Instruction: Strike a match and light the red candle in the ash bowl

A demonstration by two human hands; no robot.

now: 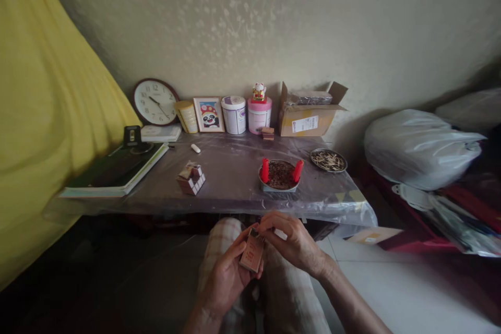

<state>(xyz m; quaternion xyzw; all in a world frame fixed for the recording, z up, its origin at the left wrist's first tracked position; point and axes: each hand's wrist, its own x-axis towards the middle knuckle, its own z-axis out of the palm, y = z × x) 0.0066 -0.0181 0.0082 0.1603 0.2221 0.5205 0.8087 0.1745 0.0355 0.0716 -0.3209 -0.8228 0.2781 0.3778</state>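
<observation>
Above the plaid-trousered lap (pixel 224 237), our left grip (pixel 228 271) clasps a reddish cardboard box (pixel 252 253) pointing lengthwise toward our bunched right grip (pixel 294 244), whose hold we cannot tell.

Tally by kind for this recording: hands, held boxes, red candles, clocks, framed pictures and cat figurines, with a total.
Hands: 2
Held box: 1
Red candles: 2
Clock: 1
Framed picture: 1
Cat figurine: 1
Total: 8
</observation>
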